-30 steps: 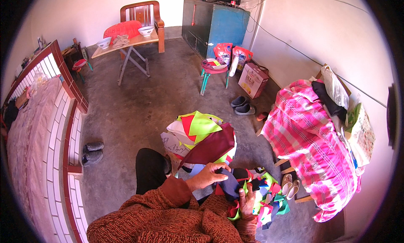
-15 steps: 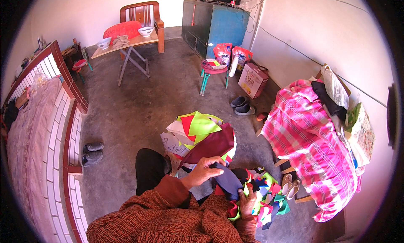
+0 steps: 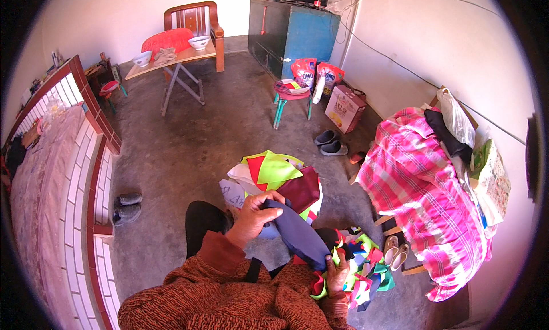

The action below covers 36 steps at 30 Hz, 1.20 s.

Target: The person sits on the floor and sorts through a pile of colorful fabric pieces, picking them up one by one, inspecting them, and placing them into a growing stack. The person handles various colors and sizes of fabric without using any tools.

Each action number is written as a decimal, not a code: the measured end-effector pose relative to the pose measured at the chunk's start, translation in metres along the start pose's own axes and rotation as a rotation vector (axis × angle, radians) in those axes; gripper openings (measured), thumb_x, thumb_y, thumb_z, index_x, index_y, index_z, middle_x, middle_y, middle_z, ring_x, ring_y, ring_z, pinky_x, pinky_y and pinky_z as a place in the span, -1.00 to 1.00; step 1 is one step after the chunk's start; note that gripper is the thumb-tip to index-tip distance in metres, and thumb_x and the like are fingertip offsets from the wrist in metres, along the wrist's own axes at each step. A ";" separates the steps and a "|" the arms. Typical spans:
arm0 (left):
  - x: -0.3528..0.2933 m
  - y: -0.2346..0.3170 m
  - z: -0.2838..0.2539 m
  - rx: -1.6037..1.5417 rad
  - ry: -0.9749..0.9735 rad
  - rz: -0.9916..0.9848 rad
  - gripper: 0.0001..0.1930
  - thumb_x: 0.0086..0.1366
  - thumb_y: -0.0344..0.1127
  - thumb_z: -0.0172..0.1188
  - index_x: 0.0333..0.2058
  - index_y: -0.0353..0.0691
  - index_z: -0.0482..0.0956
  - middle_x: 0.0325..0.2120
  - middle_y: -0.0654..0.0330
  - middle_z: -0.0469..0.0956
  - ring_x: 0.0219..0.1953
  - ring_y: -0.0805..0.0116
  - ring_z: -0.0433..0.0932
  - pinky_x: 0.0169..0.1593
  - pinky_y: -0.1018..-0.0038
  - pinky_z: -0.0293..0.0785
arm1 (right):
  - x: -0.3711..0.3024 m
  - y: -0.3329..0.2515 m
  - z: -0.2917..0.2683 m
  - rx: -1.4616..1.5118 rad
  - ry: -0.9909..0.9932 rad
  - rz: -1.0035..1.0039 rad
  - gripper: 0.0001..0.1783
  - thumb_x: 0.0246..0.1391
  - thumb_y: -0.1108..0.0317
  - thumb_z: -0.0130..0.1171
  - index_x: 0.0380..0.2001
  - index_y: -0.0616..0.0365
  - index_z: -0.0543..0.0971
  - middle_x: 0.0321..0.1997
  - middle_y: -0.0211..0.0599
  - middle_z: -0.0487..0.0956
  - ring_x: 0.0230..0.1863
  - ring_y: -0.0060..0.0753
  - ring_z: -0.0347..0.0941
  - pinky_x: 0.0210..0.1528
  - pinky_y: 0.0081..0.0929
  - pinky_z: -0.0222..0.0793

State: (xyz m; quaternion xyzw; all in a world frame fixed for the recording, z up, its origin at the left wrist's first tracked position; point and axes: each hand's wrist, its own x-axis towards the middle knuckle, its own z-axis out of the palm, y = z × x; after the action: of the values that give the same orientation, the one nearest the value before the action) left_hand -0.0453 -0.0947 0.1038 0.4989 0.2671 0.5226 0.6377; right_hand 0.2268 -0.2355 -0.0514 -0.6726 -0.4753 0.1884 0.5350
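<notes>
Sorting fabric scraps, mid-handling of one piece. Left hand (image 3: pixel 251 218) curled over the upper end of a dark navy cloth (image 3: pixel 297 236), fingers clamped on it. Right hand (image 3: pixel 338 272) gripping the cloth's lower end, fingers closed on it together with some bright scraps (image 3: pixel 363 267). Cloth stretched between both hands over the lap, just in front of the stacked pile (image 3: pixel 280 181) of red, yellow-green and white pieces. Next move, probably: smoothing or folding it, needing both ends kept taut.
</notes>
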 end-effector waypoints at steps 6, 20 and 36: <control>0.008 0.017 -0.018 0.051 0.123 -0.003 -0.84 0.09 -0.48 0.10 -0.30 -0.30 0.51 -0.43 0.30 0.53 -0.38 0.52 0.51 -0.25 0.53 0.45 | 0.002 -0.020 -0.005 -0.240 0.014 -0.045 -0.68 -0.07 0.45 0.30 -0.21 0.30 0.50 -0.18 0.02 0.50 -0.13 -0.04 0.43 -0.08 -0.25 0.34; 0.064 0.059 -0.033 0.120 -0.052 0.065 -0.74 0.04 -0.57 0.14 -0.22 -0.33 0.53 -0.33 0.24 0.57 -0.30 0.49 0.53 -0.13 0.51 0.45 | 0.005 -0.043 -0.004 -0.268 -0.079 0.045 -0.76 0.00 0.40 0.24 -0.25 0.21 0.49 -0.39 -0.03 0.51 -0.34 0.02 0.40 -0.23 -0.20 0.29; 0.079 0.006 -0.117 0.116 0.060 0.013 -0.78 0.03 -0.65 0.07 -0.34 -0.21 0.43 -0.31 0.23 0.53 -0.27 0.45 0.49 -0.10 0.49 0.41 | 0.013 -0.047 -0.006 0.081 -0.192 0.161 -0.72 0.17 0.42 0.08 -0.06 0.29 0.46 -0.18 -0.42 0.48 -0.16 -0.58 0.32 -0.09 -0.64 0.24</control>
State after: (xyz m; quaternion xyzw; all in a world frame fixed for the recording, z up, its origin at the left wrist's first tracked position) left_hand -0.1240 0.0205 0.0820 0.5208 0.3129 0.5250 0.5960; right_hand 0.2169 -0.2289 -0.0040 -0.6652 -0.4608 0.3131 0.4972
